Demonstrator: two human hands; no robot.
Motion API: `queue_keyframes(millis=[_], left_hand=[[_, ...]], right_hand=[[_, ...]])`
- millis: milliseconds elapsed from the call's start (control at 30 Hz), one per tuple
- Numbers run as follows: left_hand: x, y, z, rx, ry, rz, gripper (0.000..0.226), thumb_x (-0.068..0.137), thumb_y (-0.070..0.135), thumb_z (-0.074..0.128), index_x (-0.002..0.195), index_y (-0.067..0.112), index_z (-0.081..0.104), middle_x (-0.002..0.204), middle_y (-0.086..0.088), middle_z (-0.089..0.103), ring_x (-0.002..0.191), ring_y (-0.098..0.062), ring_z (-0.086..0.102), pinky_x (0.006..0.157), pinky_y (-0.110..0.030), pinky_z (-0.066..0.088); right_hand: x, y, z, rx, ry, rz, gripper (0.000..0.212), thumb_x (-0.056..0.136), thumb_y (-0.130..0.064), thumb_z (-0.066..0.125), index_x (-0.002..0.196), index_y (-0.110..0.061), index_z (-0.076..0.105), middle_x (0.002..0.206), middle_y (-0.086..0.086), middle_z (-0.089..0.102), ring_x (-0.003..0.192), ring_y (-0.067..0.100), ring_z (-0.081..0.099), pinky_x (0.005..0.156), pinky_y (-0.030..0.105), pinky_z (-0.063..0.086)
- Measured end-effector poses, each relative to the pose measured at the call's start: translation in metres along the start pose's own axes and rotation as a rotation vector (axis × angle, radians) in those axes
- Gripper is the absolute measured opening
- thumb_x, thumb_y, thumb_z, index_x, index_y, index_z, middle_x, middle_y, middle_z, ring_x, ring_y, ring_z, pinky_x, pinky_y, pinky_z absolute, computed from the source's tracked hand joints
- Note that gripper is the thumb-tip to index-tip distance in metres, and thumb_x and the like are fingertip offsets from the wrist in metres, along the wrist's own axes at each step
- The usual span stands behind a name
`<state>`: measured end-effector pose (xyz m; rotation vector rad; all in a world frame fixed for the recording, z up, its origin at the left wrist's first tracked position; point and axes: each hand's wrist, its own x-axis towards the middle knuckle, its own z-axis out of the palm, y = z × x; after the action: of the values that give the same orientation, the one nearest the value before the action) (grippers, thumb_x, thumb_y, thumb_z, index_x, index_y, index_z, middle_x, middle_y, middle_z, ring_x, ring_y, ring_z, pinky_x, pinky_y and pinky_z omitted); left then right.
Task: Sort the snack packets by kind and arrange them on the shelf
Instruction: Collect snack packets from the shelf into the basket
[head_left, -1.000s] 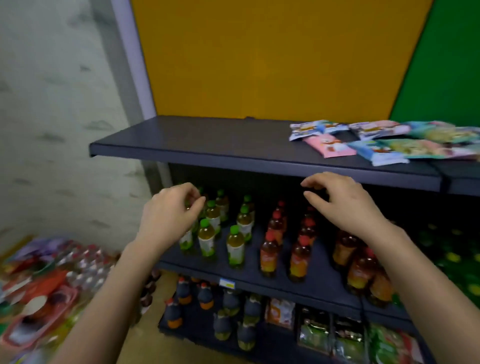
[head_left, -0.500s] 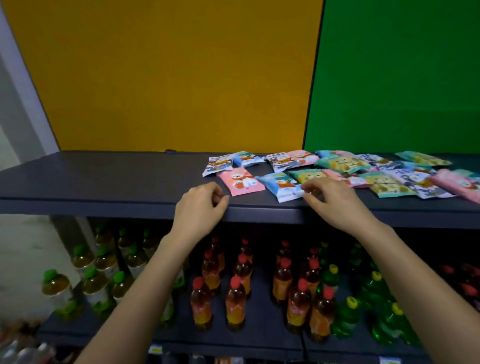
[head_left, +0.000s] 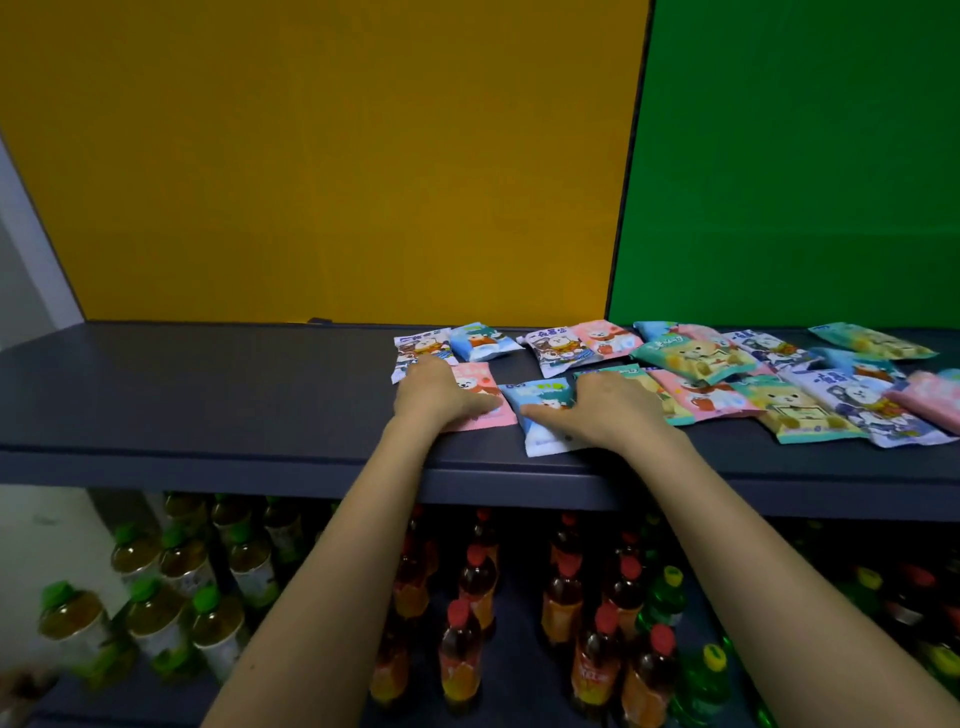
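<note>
Several snack packets in pink, blue, teal and white lie mixed on the dark shelf (head_left: 208, 395), spread from its middle to the right. My left hand (head_left: 436, 395) rests flat on a pink packet (head_left: 480, 387) near the front edge. My right hand (head_left: 605, 410) lies on a blue packet (head_left: 540, 397) right beside it, fingers spread over its lower half. A white packet (head_left: 418, 348) and a small blue packet (head_left: 480, 340) lie just behind my left hand. Teal packets (head_left: 691, 356) and white packets (head_left: 862, 400) overlap further right.
The left half of the shelf top is bare. A yellow panel (head_left: 337, 156) and a green panel (head_left: 795, 156) form the back wall. On the lower shelf stand drink bottles with green caps (head_left: 156, 608), red caps (head_left: 566, 597) and yellow caps (head_left: 670, 597).
Both hands moved up from the shelf's front edge onto the packets: the left onto the pink one, the right onto the blue one. The view rose and shifted right.
</note>
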<state>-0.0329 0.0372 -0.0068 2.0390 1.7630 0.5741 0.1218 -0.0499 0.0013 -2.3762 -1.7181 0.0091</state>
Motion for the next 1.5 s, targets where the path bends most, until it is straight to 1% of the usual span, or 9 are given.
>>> queue_keyframes(millis=[100, 333, 433, 567, 667, 867, 1233, 1333, 1500], left_hand=[[0.009, 0.002, -0.011, -0.060, -0.135, -0.045, 0.062, 0.066, 0.046, 0.078, 0.105, 0.011, 0.045, 0.110, -0.005, 0.049, 0.097, -0.023, 0.049, 0.072, -0.029, 0.039], [0.013, -0.003, -0.011, -0.417, -0.267, -0.003, 0.025, 0.075, 0.017, 0.075, 0.094, 0.014, 0.059, 0.102, -0.007, 0.063, 0.082, -0.019, 0.057, 0.071, -0.027, 0.043], [0.006, -0.009, -0.012, -0.577, -0.276, 0.041, 0.017, 0.085, 0.010, 0.062, 0.102, 0.009, 0.064, 0.103, -0.010, 0.067, 0.081, -0.019, 0.061, 0.071, -0.025, 0.046], [-0.015, -0.014, -0.023, -0.762, -0.242, 0.069, 0.009, 0.089, 0.013, 0.054, 0.085, 0.017, 0.061, 0.064, 0.001, 0.064, 0.046, -0.008, 0.052, 0.045, -0.018, 0.039], [-0.035, -0.028, -0.036, -0.829, -0.100, 0.090, 0.007, 0.087, 0.019, 0.057, 0.082, 0.022, 0.060, 0.060, 0.009, 0.066, 0.046, -0.004, 0.054, 0.044, -0.015, 0.038], [-0.101, -0.104, -0.079, -0.946, 0.220, -0.001, 0.012, 0.084, 0.014, 0.060, 0.092, 0.023, 0.061, 0.074, 0.009, 0.073, 0.062, -0.002, 0.069, 0.051, -0.014, 0.050], [-0.350, -0.313, -0.112, -0.825, 0.904, -0.493, 0.008, 0.077, 0.019, 0.057, 0.082, 0.023, 0.060, 0.056, 0.012, 0.063, 0.047, -0.003, 0.052, 0.040, -0.013, 0.036], [-0.421, -0.348, -0.105, -0.777, 0.990, -0.650, 0.011, 0.068, 0.023, 0.054, 0.078, 0.023, 0.059, 0.047, 0.013, 0.056, 0.038, 0.000, 0.044, 0.037, -0.014, 0.032], [-0.541, -0.414, -0.070, -0.735, 1.139, -0.933, 0.022, 0.084, 0.005, 0.047, 0.069, 0.019, 0.055, 0.055, 0.006, 0.048, 0.046, -0.008, 0.042, 0.042, -0.019, 0.032]], right_hand=[[0.005, -0.003, -0.001, 0.045, -0.063, 0.037, 0.063, 0.071, -0.078, 0.047, 0.064, -0.016, 0.039, 0.067, 0.001, 0.044, 0.074, 0.024, 0.049, 0.051, 0.030, 0.030], [0.009, -0.005, 0.005, 0.254, -0.063, 0.075, 0.059, 0.072, -0.065, 0.061, 0.059, -0.016, 0.033, 0.060, 0.001, 0.036, 0.054, 0.015, 0.034, 0.047, 0.031, 0.021], [0.002, -0.001, 0.009, 0.414, 0.018, 0.061, 0.052, 0.082, -0.052, 0.060, 0.061, -0.014, 0.031, 0.062, 0.002, 0.034, 0.054, 0.014, 0.032, 0.048, 0.031, 0.019], [-0.005, 0.014, 0.005, 0.671, 0.066, 0.046, 0.030, 0.088, -0.038, 0.057, 0.085, -0.009, 0.051, 0.078, 0.005, 0.053, 0.074, 0.022, 0.051, 0.058, 0.032, 0.035], [-0.012, 0.018, 0.003, 0.887, 0.128, 0.034, 0.039, 0.087, -0.036, 0.059, 0.115, -0.011, 0.052, 0.111, 0.007, 0.062, 0.101, 0.025, 0.058, 0.083, 0.035, 0.045], [-0.018, -0.034, 0.002, 1.085, 0.117, -0.196, 0.025, 0.085, -0.034, 0.062, 0.105, -0.020, 0.056, 0.108, 0.002, 0.067, 0.099, 0.021, 0.064, 0.092, 0.043, 0.050], [-0.132, -0.253, 0.104, 1.159, -0.445, -0.659, 0.021, 0.083, -0.036, 0.065, 0.097, -0.022, 0.057, 0.102, 0.002, 0.069, 0.091, 0.020, 0.066, 0.083, 0.037, 0.053], [-0.175, -0.296, 0.143, 1.140, -0.581, -0.729, 0.021, 0.085, -0.032, 0.064, 0.099, -0.018, 0.056, 0.097, 0.002, 0.067, 0.088, 0.020, 0.064, 0.076, 0.034, 0.052], [-0.274, -0.366, 0.220, 1.013, -0.874, -0.809, 0.024, 0.086, -0.028, 0.063, 0.104, -0.012, 0.058, 0.099, 0.004, 0.067, 0.086, 0.017, 0.064, 0.074, 0.032, 0.051]])
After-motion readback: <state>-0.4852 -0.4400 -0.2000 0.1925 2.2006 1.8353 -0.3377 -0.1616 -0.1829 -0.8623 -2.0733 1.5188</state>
